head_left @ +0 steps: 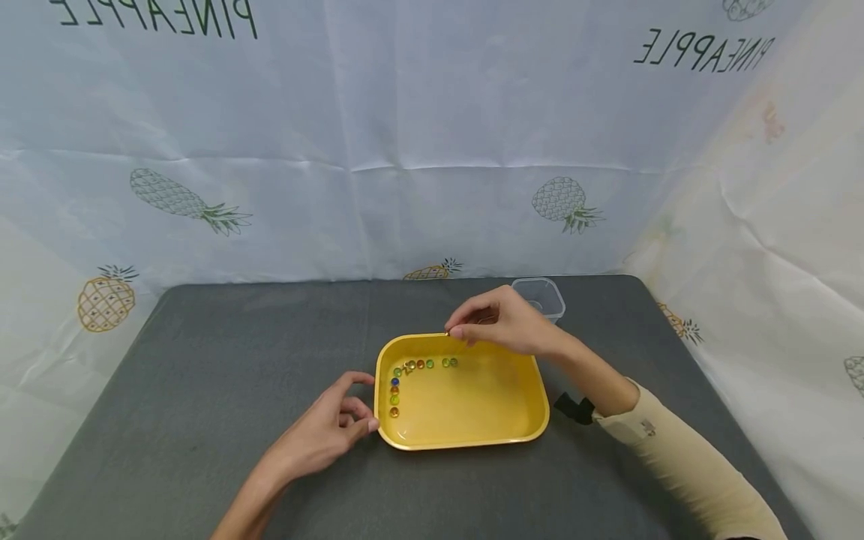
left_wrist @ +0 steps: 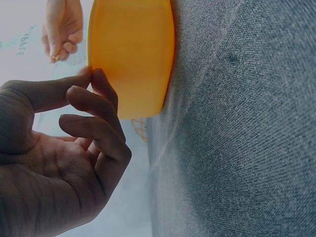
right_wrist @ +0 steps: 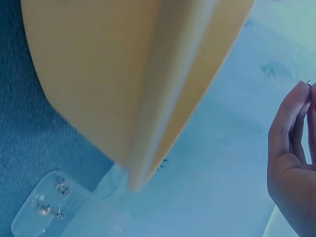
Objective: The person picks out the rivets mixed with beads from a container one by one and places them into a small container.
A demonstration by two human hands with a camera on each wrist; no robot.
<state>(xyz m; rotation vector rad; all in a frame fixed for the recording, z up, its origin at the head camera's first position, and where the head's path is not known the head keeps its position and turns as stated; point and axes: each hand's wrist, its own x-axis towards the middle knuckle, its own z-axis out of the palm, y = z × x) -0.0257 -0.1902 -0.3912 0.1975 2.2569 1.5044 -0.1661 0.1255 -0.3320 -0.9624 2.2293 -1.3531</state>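
A yellow tray (head_left: pixel 472 412) lies on the grey table, with several small coloured glass marbles (head_left: pixel 394 390) in an L-shaped row along its left and far sides. A gold star-shaped piece (head_left: pixel 408 368) sits near the corner of that row. My left hand (head_left: pixel 331 424) holds the tray's left rim, thumb and forefinger touching it. Above the far rim, my right hand (head_left: pixel 502 322) pinches a tiny gold-coloured piece (left_wrist: pixel 56 58) between thumb and fingertips. Its exact kind is too small to tell.
Behind the right hand stands a clear plastic box (head_left: pixel 550 296); small shiny metal pieces (right_wrist: pixel 44 210) show in it in the right wrist view. A black strap (head_left: pixel 574 409) lies by the right forearm. A pineapple-print cloth (head_left: pixel 432 112) hangs behind the table.
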